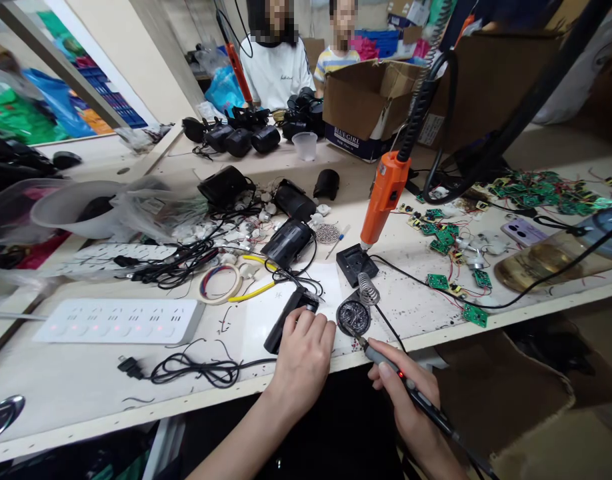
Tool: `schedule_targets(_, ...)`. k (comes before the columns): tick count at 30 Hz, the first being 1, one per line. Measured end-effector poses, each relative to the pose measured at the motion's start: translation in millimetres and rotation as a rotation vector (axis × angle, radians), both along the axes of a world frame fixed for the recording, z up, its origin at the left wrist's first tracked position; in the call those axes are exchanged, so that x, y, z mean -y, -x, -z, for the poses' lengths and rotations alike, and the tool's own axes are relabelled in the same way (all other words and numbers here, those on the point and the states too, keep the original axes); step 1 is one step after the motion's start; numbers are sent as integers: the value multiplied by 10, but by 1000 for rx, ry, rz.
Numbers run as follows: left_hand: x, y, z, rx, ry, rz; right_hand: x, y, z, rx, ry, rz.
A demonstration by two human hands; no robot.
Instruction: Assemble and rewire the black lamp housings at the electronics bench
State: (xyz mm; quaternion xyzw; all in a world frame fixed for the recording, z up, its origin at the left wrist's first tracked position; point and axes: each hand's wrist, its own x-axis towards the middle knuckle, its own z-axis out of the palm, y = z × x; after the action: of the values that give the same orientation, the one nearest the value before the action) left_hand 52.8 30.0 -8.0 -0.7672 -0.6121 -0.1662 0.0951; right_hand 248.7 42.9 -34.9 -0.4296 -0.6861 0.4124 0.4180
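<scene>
Lighting fairly bright, even, cool-white; no source in frame, probably overhead. Soft, faint shadows on the counter [226, 393]. Sheen on the rim of the metal dish [5, 419] and on the plastic bottle [541, 261]. Red glow on power strip [119, 322] switches. Underside of counter dark. Wide-angle stretch toward edges; outer areas smeary, soft. Middle reasonably sharp. Both faces in back pixelated.
</scene>
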Motion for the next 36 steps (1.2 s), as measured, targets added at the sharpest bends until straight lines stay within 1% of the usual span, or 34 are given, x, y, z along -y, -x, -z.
schedule_targets(6, 3, 4, 12, -6, 3, 1, -6, 9, 16, 9, 4, -15)
schedule_targets(15, 2, 15, 11, -8, -18, -8, -12, -16, -31, -3, -19, 26)
schedule_targets(21, -15, -24, 48, -6, -13, 7, -5, -34, -11, 10, -20, 40)
schedule_targets(29, -22, -33, 10, -42, 9, -2, -11, -17, 11, 18, 10, 13)
schedule_targets(36, -18, -26, 8, -39, 20, 1, -35, -13, -30, 30, -18, -7)
